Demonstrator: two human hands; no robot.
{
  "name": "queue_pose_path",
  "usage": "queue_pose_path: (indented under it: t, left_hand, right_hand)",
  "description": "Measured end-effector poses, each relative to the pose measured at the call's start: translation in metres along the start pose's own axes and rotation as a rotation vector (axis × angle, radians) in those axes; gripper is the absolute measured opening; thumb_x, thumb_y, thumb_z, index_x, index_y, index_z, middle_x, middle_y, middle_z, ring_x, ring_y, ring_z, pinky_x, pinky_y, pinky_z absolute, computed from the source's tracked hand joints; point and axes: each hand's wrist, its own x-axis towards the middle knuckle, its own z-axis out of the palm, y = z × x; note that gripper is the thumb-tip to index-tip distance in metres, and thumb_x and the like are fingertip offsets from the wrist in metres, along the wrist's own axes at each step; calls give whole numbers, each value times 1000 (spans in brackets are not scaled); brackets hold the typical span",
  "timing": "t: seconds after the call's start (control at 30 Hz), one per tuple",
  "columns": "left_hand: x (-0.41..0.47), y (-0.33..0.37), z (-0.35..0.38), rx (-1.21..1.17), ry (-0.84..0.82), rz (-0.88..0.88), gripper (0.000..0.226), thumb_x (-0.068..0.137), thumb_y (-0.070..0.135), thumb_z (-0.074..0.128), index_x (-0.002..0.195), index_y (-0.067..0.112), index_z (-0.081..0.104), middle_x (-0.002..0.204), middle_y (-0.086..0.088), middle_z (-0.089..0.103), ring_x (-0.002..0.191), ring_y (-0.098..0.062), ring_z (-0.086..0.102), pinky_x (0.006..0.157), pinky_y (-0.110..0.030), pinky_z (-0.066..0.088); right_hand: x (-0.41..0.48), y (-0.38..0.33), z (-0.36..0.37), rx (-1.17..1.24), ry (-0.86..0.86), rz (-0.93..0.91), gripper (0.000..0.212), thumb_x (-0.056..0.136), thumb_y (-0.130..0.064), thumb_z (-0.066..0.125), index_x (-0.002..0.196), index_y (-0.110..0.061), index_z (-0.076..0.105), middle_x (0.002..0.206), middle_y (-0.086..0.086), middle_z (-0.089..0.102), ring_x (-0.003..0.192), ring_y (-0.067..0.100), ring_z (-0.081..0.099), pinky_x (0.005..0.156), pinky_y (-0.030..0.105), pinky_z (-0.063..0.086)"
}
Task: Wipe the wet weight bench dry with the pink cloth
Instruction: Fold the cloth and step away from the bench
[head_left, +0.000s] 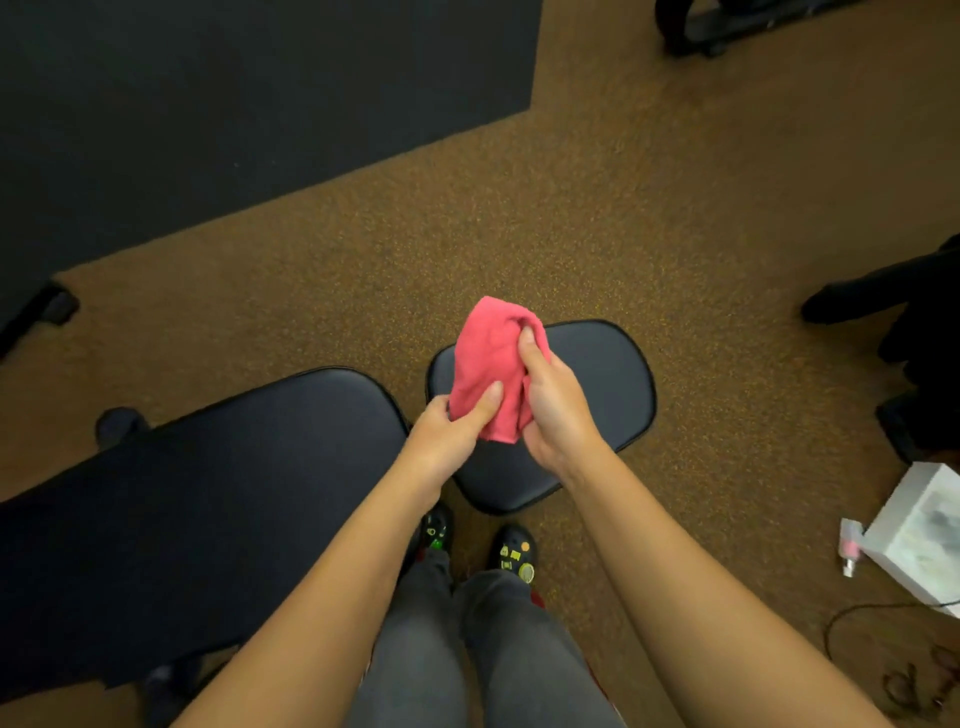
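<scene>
Left grip (448, 430), right grip (557, 410) around cloth (485, 358)

Only 1 view was given — a wide-angle camera on the person's head, facing forward and steeply down. The weight bench (597, 374) lay at mid-frame, close below; shoes (511, 553) sat lower centre, floor (623, 208) filled the upper right.

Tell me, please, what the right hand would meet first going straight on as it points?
The right hand grips the pink cloth; past that, probably the seat pad, though depth is unclear.
</scene>
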Motion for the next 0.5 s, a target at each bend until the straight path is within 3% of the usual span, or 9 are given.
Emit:
queue_pose_path:
  t: [0.1, 0.2, 0.4, 0.5]
  left_hand:
    - [-29, -1, -20, -330, -172, -3, 45, 86, 45, 59, 124, 20, 55, 116, 1, 67, 110, -15, 60, 101, -36, 44]
    - [-53, -13, -44, -546, -137, 50, 42, 87, 35, 60, 125, 18, 55, 115, -1, 68, 107, -16, 63, 95, -37, 50]
    - [-99, -67, -95, -766, 231, 105, 42, 86, 32, 63, 125, 18, 54, 110, 0, 68, 99, -14, 66, 72, -26, 54]
    - [-119, -105, -125, -881, 429, 114, 42, 86, 28, 65, 125, 18, 53, 112, -4, 67, 100, -17, 66, 78, -31, 56]
  right_hand:
    - [-21, 2, 17, -53, -35, 58, 25, 98, -35, 45, 102, -17, 62, 104, 9, 70, 96, 22, 67, 84, 40, 55]
    - [-36, 17, 40, -205, -73, 95, 26, 95, -37, 50, 103, -14, 57, 108, 14, 67, 99, 27, 66, 85, 45, 55]
    - [-69, 60, 111, -551, -290, 18, 31, 95, -37, 51, 109, -10, 53, 110, 9, 62, 99, 19, 62, 82, 35, 52]
    - [-92, 90, 144, -705, -458, 15, 30, 95, -39, 49, 114, -17, 52, 113, 2, 61, 100, 14, 61, 74, 25, 52]
